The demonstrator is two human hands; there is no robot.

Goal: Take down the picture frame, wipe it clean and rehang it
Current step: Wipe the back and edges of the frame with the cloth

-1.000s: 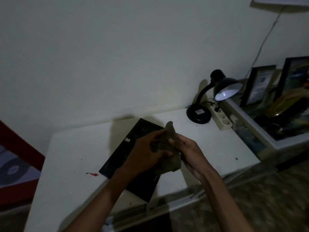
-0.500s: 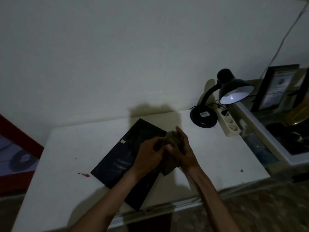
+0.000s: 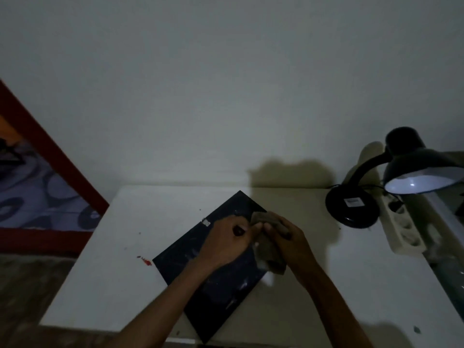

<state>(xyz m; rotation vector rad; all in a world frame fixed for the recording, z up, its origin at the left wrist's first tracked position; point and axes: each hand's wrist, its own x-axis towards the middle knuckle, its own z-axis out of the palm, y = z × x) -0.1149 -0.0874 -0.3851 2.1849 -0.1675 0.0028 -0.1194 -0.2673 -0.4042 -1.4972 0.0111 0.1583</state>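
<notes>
A dark picture frame (image 3: 216,287) lies flat and turned diagonally on the white table (image 3: 105,267), its back up, with a small metal hanger (image 3: 206,222) near its far left edge. A brownish cloth (image 3: 270,249) is bunched over the frame's right edge. My left hand (image 3: 227,243) pinches the cloth's upper left part. My right hand (image 3: 288,241) grips the cloth from the right, fingers curled over it. Both hands meet above the frame's far right part.
A black desk lamp (image 3: 351,207), lit, stands at the table's back right, with a white power strip (image 3: 404,229) beside it. A red-framed panel (image 3: 42,156) leans against the wall at left. A small red stain (image 3: 145,261) marks the table left of the frame.
Both hands came down with the cloth from above the table onto the frame. The view swung left, so the shelf of frames at right left the picture.
</notes>
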